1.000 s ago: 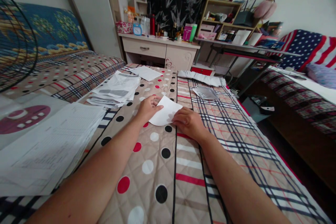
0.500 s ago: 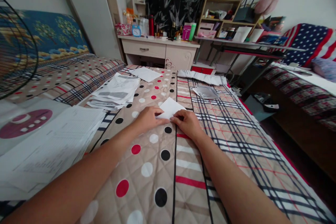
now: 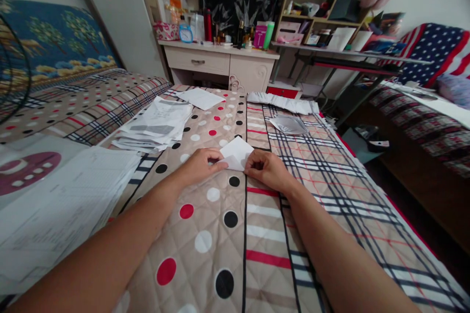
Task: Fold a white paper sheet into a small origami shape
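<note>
A small white sheet of paper [image 3: 238, 148] lies on the patterned bedspread between my hands, one corner pointing away from me. Its near left part shows a folded flap [image 3: 231, 162]. My left hand [image 3: 201, 165] pinches the paper's left side between thumb and fingers. On the other side, my right hand [image 3: 267, 168] has its thumb and fingers closed on the right edge near the bottom corner.
To the left lie a stack of printed sheets [image 3: 156, 124] and a larger paper pile [image 3: 66, 205]. A white sheet [image 3: 201, 98], a folded strip [image 3: 282, 102] and a silvery packet [image 3: 289, 125] lie farther off. A dresser [image 3: 216, 66] stands behind the bed.
My hands have moved slightly apart, the left one leftward and the right one rightward. A folded flap now shows on the near left of the paper. The view has shifted a little.
</note>
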Tool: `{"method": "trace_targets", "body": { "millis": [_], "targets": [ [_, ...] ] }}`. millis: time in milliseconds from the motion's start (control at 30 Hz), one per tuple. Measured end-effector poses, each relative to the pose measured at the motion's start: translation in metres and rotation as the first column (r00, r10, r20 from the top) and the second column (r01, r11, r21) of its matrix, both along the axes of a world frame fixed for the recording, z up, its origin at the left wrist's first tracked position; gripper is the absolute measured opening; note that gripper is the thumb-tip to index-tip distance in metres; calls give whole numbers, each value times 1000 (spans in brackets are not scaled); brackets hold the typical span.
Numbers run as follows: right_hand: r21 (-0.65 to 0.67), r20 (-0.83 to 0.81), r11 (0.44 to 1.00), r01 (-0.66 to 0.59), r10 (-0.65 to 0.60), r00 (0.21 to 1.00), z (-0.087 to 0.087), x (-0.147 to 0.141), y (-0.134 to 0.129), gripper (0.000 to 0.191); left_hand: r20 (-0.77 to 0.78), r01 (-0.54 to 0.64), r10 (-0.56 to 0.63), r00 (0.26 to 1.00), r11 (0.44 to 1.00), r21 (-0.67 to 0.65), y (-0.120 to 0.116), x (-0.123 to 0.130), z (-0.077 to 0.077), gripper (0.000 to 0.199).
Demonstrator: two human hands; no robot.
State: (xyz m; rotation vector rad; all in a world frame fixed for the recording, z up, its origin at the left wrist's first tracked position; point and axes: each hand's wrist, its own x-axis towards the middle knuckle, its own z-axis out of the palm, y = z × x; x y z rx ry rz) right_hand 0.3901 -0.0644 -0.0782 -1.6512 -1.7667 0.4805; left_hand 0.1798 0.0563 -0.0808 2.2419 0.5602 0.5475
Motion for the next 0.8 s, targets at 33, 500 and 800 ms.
{"method": "trace_targets", "body": {
  "millis": [33,500,800],
  "targets": [
    [-9,9,1000,2,-2,1000,1,-1,0,2,-2,8,-8,1000,1000,-21,1,-1,1,19],
    [78,182,990,114,-127,975,7,-29,-2,16,-6,58,-59,998,998,-23,11,-6,1,18],
    [-28,142,966,257,-250,958,1,-39,8,21,-296,112,-160,942,979,-172,26,-24,18,28]
  ]
}}
